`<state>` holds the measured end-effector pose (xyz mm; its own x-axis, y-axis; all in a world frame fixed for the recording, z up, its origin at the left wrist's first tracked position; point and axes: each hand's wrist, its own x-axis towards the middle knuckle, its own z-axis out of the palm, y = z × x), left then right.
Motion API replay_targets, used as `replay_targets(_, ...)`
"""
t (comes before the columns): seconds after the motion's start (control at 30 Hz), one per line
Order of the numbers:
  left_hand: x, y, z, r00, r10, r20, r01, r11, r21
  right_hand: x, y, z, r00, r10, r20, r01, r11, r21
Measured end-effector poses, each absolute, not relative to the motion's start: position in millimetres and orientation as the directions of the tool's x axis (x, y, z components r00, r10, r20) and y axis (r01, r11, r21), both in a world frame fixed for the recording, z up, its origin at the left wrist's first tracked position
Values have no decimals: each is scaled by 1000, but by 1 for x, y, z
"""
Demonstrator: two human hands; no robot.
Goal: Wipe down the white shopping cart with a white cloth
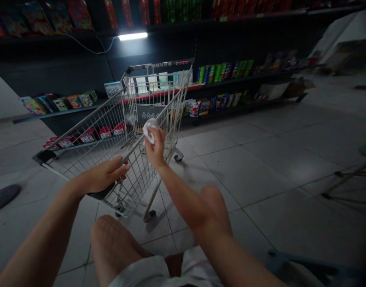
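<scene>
Left hand (pixel 103 175) curls closed over the near rail of a wire shopping cart (pixel 90 139). Right hand (pixel 155 148) grips a crumpled white cloth (pixel 150 130) just above the cart's right rail. Dark shelves of packaged goods (pixel 225 75) stand beyond.

The person wore loose white shorts (pixel 197 271) ending above the bare knees (pixel 111 239), with bare forearms (pixel 183 199), a bare left hand (pixel 103 175) and a bare right hand (pixel 155 149).
</scene>
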<state>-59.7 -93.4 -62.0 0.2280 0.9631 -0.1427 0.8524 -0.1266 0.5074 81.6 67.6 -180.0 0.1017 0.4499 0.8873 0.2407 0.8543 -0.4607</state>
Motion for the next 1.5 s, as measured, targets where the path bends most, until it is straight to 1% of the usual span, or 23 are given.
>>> replay_targets(0.03,-58,-89,-65,220,964,-152,838,-106,535,75,51,-193,105,469,877,238,845,-480)
replay_targets(0.1,-60,-83,-70,213,960,-181,815,-72,575,62,20,-228,54,497,866,230,838,-495)
replay_targets(0.23,-76,-75,-69,195,952,-234,801,-17,598,54,-10,-314,-113,470,875,262,864,-430)
replay_targets(0.3,-83,-71,-67,192,947,-257,796,3,605,59,-12,-342,-171,466,868,262,871,-415)
replay_targets(0.33,-85,-69,-66,190,946,-262,793,9,609,63,-12,-348,-189,476,859,249,870,-427)
replay_targets(0.4,-87,-66,-65,193,943,-270,787,16,617,67,-10,-340,-194,494,847,210,865,-456)
replay_targets(0.47,-87,-63,-63,208,938,-278,791,6,612,65,-9,-317,-201,482,853,202,872,-446)
replay_targets(0.53,-86,-61,-62,231,933,-276,803,-22,596,58,-8,-295,-244,419,875,241,900,-364)
replay_targets(0.6,-87,-59,-60,244,930,-276,806,-36,591,49,-7,-291,-301,330,895,290,926,-244)
replay_targets(0.67,-90,-57,-60,246,924,-293,796,-21,605,44,-7,-310,-314,248,917,311,939,-148)
replay_targets(0.77,-99,-54,-61,242,914,-326,771,22,636,45,-11,-357,-262,145,954,324,945,-54)
replay_targets(0.83,-104,-51,-61,245,907,-342,760,39,649,46,-15,-379,-283,109,953,328,945,-11)
replay_targets(0.9,-107,-48,-62,232,905,-357,766,56,640,42,-22,-384,-367,72,927,286,957,39)
replay_targets(1.0,-106,-46,-61,194,907,-374,782,87,617,25,-30,-371,-492,-57,869,151,977,149)
replay_targets(1.1,-103,-46,-61,198,905,-377,770,94,632,11,-29,-365,-600,-170,782,38,970,240)
replay_targets(1.23,-105,-45,-60,195,911,-364,748,102,656,20,-17,-382,-643,-256,721,-11,945,326)
replay_targets(1.33,-110,-43,-60,208,908,-364,744,94,662,41,-3,-386,-621,-313,718,-30,926,377)
replay_targets(1.4,-112,-42,-60,219,902,-371,748,89,658,55,8,-370,-592,-325,738,-44,927,373)
replay_targets(1.43,-113,-42,-60,220,902,-372,750,88,656,62,14,-355,-587,-302,752,-34,936,350)
replay_targets(1.5,-114,-42,-62,221,903,-368,749,85,657,78,28,-315,-587,-212,781,18,961,274)
